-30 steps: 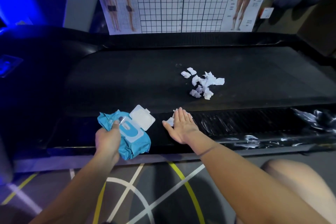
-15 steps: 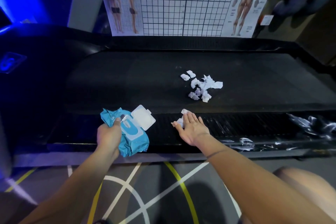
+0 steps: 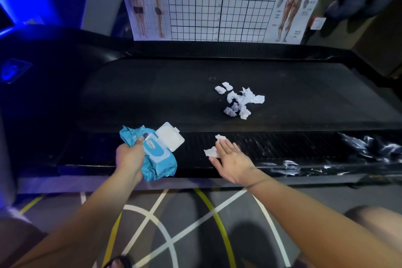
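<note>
The white wipe [image 3: 210, 152] lies flat and slightly crumpled on the ribbed side rail [image 3: 282, 146] of a black treadmill, just below the picture's middle. It is thin and soft, with a ragged corner sticking up at 12 o'clock. The right hand [image 3: 231, 160] presses on it with straight fingers held close together, palm down. The hand covers the wipe's right part, and the rest shows at 9 o'clock of the fingers.

At 9 o'clock of the wipe, near but apart, the left hand [image 3: 129, 158] grips a soft, crinkled blue pack of wipes [image 3: 156, 159]. Its fingers curl under the pack and the thumb lies on top. The pack's stiff white lid [image 3: 170, 139] stands flipped open toward 2 o'clock.

At 1 o'clock of the wipe, well apart on the matte, fine-grained belt [image 3: 152, 98], sits a loose heap of torn white paper scraps [image 3: 241, 101]. Glossy pale streaks [image 3: 369, 146] mark the rail at 3 o'clock; whether they are wet or film I cannot tell. A gridded body chart [image 3: 217, 0] hangs behind, at 12 o'clock. The grey floor [image 3: 165, 224] carries white and yellow lines at 6 o'clock.
</note>
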Tool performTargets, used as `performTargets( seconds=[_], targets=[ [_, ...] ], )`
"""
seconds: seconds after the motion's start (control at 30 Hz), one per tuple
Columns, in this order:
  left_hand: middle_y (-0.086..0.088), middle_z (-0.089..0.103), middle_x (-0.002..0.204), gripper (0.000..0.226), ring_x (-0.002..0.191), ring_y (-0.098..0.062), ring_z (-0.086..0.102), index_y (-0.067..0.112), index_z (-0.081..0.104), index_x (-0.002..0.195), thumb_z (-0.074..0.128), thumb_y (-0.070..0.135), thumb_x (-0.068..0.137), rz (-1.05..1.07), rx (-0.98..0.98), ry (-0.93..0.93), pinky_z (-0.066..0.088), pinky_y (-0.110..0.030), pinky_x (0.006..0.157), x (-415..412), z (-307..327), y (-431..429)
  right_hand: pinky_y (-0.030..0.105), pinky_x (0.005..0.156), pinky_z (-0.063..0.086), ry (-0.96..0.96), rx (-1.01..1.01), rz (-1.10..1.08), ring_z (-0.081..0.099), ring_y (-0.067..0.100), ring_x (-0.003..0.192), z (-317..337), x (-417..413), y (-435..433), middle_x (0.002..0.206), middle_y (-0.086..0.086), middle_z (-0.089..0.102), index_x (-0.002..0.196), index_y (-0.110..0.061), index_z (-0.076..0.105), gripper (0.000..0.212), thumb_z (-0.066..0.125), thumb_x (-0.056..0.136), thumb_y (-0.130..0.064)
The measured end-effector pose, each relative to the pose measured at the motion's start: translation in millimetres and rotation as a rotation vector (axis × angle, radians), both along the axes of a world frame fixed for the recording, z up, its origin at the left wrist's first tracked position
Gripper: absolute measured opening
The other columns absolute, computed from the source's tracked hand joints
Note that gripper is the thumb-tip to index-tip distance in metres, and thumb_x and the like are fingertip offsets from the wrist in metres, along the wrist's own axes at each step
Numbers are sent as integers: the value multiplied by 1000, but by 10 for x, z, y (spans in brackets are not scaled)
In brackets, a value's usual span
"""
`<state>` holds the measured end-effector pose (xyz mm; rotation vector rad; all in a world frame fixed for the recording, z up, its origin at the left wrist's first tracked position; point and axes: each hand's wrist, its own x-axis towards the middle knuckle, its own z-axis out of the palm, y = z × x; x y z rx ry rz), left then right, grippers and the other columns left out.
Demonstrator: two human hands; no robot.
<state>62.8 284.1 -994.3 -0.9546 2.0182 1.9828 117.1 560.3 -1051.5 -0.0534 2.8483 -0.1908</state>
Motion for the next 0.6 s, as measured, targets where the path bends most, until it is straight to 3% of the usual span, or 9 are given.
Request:
performTargets(
  seconds=[0.23, 0.3, 0.37, 0.47, 0.53, 0.6],
  targets=[
    [-16, 74, 122, 37, 105, -36, 74, 5, 63, 135, 60, 31, 109, -3, 30, 4, 61, -49, 86, -14, 17, 59, 33, 117, 34, 115, -77, 10, 22, 14, 153, 60, 361, 89, 162, 0, 34, 152, -12, 38, 46, 37, 109, -29],
    [-16, 75, 121, 36, 103, -36, 75, 6, 63, 135, 60, 31, 109, -6, 36, 0, 61, -50, 86, -16, 13, 74, 31, 112, 38, 84, -70, 46, 23, 10, 152, 98, 423, 159, 160, -5, 35, 143, -19, 47, 37, 41, 106, -14],
    [-16, 75, 121, 36, 103, -35, 75, 7, 62, 136, 61, 31, 109, -3, 40, 6, 61, -50, 87, -10, 5, 91, 31, 104, 43, 71, -62, 97, 35, 9, 145, 186, 474, 213, 153, -6, 41, 129, -23, 54, 41, 45, 96, 1],
    [-13, 74, 120, 35, 105, -34, 75, 10, 61, 137, 61, 32, 109, 2, 40, 12, 61, -52, 90, 15, 0, 113, 37, 82, 49, 26, -3, 115, 63, 24, 104, 358, 515, 205, 117, -5, 58, 114, -27, 53, 45, 46, 85, 6],
    [-12, 75, 120, 36, 104, -33, 75, 11, 61, 136, 61, 32, 108, 15, 54, 21, 62, -53, 90, 20, -13, 116, 38, 76, 51, 15, -26, 145, 65, 27, 85, 486, 496, 202, 94, -6, 63, 103, -30, 56, 39, 46, 84, 4],
    [-12, 75, 120, 35, 103, -32, 75, 10, 61, 136, 61, 32, 108, 29, 71, 34, 62, -53, 91, 19, -21, 122, 35, 73, 52, 105, -183, 81, 66, 21, 76, 600, 422, 277, 81, -7, 67, 82, -29, 53, 30, 49, 86, 0]
  ],
)
